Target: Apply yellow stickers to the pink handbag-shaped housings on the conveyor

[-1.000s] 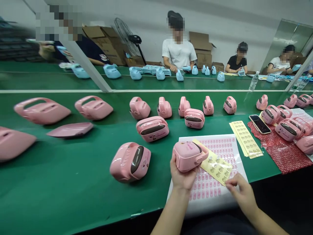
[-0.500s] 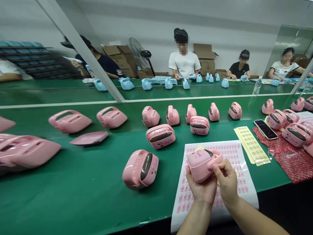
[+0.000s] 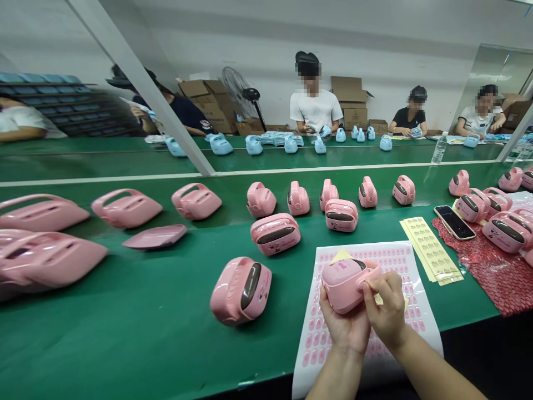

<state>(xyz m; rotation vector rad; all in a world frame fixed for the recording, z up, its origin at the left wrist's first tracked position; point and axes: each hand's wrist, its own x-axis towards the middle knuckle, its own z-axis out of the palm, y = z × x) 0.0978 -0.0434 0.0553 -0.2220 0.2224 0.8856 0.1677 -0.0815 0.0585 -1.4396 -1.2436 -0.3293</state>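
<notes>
A glossy pink device with a loop handle is held above a white sheet of small pink stickers. My left hand cups it from below, fingers round its underside. The thumb and fingers of my right hand are pinched at the handle's near end; whatever lies between the fingertips is too small to make out. On the green table to the left rests another pink device with a dark window. Behind it lies a similar one.
More pink devices line the raised back strip. Yellow sticker sheets, a phone and red bubble wrap lie at the right. Beyond a white divider are blue devices, a bottle and several people.
The pink row on the back strip has shifted slightly right in view. Both hands keep their hold, with the right fingers slightly more curled.
</notes>
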